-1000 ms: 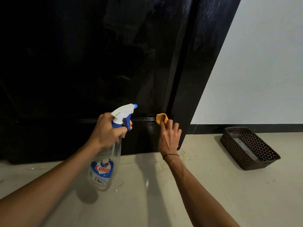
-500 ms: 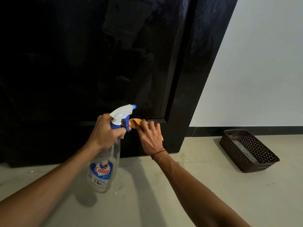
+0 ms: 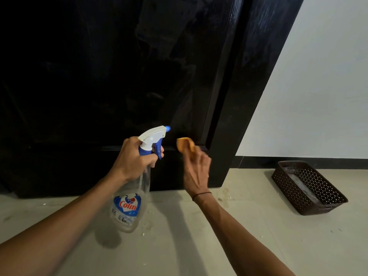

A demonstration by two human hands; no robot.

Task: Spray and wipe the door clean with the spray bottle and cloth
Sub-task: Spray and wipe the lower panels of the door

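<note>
The black door [image 3: 119, 76] is filling most of the wall in front of the person, glossy and dark, with a raised horizontal moulding running low across it. An orange cloth [image 3: 184, 145] is lying against that moulding, near the door's right edge, and the right hand [image 3: 196, 172] is pressing it there. The fingers [image 3: 201, 156] are blurring, so I cannot tell how tightly they are curling; only the cloth's upper end is poking out beyond the fingertips, the rest hiding under them. A thin dark band [image 3: 201, 194] is circling the wrist just behind that hand.

Just left of those fingers, the left hand [image 3: 135, 160] is gripping the neck of a clear spray bottle [image 3: 131, 196], fingers wrapping fully round it and the forefinger resting on the blue trigger [image 3: 158, 151]. The white sprayer head is rising above the knuckles, its blue nozzle [image 3: 167, 128] pointing toward the door and sitting a little above and left of the cloth. The bottle's body is hanging below the palm, tilted, its blue and red Colin label facing me, clear of the floor [image 3: 219, 246].

Well to the right of both hands, a dark perforated basket [image 3: 318, 198] is sitting on the pale floor beside the white wall [image 3: 318, 86], next to the black skirting. Small white flecks are dotting the floor under the bottle.
</note>
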